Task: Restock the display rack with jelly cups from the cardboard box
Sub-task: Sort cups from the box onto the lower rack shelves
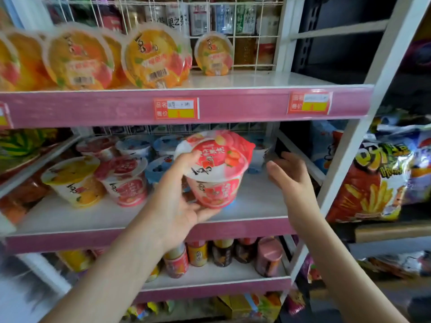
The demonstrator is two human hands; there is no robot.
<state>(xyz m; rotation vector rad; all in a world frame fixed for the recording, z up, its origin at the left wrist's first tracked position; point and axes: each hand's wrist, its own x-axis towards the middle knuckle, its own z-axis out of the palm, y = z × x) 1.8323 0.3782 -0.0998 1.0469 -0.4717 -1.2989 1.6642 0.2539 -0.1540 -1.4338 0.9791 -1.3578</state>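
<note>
A placing step is in hand: a pink jelly cup (217, 173) is gripped by the left hand (179, 201), thumb on the film lid and fingers curled under the base. It is tilted just above the middle shelf (261, 201). The right hand (291, 180) is spread wide just beside it, touching nothing. Next, the cup likely needs to be levelled and set on the bare white board by the blue cups (158, 171). Glossy tapered plastic walls and a smooth lid are shown. The cardboard box is not seen.
</note>
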